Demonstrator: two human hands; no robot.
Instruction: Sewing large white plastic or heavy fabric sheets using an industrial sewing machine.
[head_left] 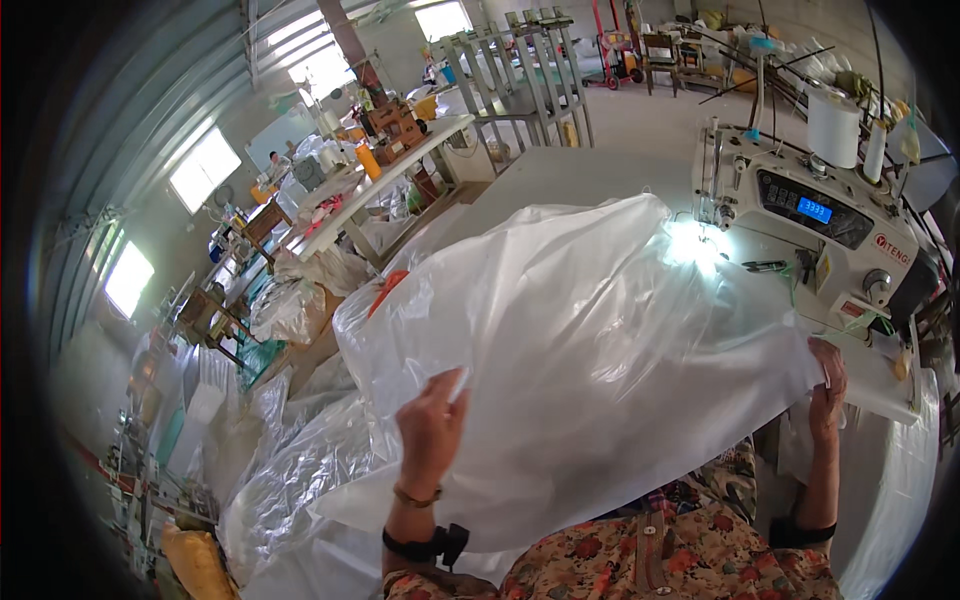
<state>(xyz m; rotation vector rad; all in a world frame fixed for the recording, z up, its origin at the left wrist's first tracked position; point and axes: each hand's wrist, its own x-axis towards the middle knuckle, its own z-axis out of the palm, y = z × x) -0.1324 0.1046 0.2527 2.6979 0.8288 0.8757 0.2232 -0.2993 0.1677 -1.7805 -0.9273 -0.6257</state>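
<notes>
A large sheet of translucent white plastic (560,350) spreads across the sewing table and hangs down over my lap. Its far end reaches the lit needle area of a white sewing machine (850,215) on the right. On the sheet's left part lies my left hand (432,425), thumb and forefinger apart, with nothing visible between them. My right hand (828,378) is closed on the sheet's right edge, close to the table's front corner. An orange-red piece (388,290) shows at the sheet's far left edge.
A white thread cone (832,128) stands behind the machine. Crumpled clear plastic (310,460) is heaped at the left. Beyond are a grey metal rack (520,85), a long worktable (375,175) with an orange bottle (368,160), and a wooden stool (205,315). A yellow bundle (198,560) sits lower left.
</notes>
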